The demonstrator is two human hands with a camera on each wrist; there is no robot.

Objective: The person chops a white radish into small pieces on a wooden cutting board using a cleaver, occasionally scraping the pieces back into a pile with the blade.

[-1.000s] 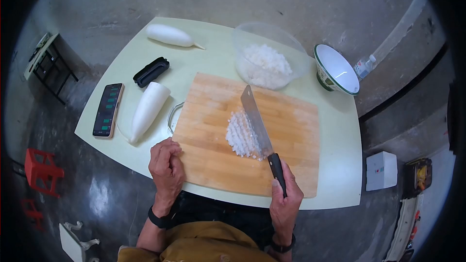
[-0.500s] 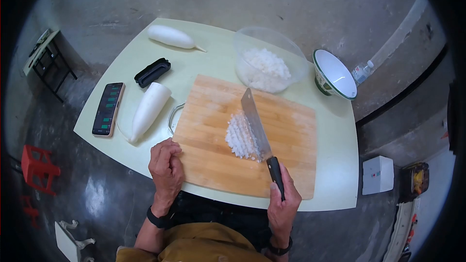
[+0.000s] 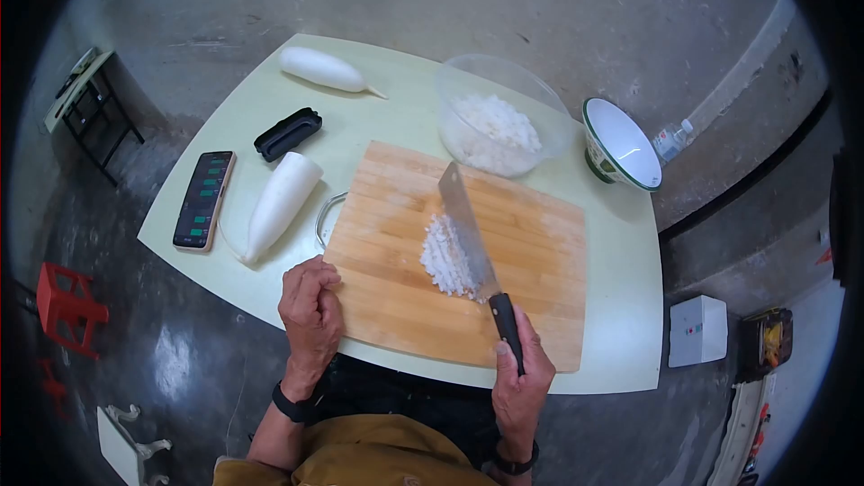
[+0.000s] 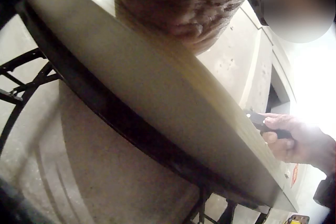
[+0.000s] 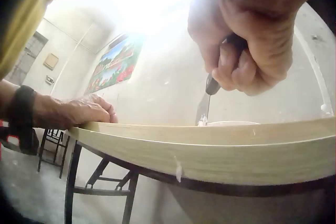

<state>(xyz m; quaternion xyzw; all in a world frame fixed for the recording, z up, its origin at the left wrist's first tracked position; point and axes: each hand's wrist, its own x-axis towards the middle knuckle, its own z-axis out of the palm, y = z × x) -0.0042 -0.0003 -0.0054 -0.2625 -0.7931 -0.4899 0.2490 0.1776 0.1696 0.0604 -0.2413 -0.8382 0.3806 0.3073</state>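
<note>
My right hand [image 3: 524, 378] grips the black handle of a cleaver [image 3: 468, 229] over the wooden cutting board [image 3: 387, 306]. The blade points away from me, along the right side of a small heap of finely chopped white radish [image 3: 444, 256]. My left hand [image 3: 310, 306] holds the board at its near left corner, fingers curled at the edge. In the right wrist view the right fingers wrap the handle, and the blade's lower edge is behind the board's rim. The left wrist view shows the left hand [image 4: 184, 8] close up, its fingertips hidden.
A clear plastic bowl [image 3: 445, 130] with chopped white radish stands behind the board. Left of the board lie a cut white radish [image 3: 283, 202], a black case [image 3: 288, 133] and a phone [image 3: 203, 200]. A whole radish [image 3: 321, 69] and a green-rimmed bowl [image 3: 621, 139] are farther back.
The cleaver has shifted slightly left, its blade closer over the chopped radish. My left hand stays at the board's corner. The head view has shifted a little.
</note>
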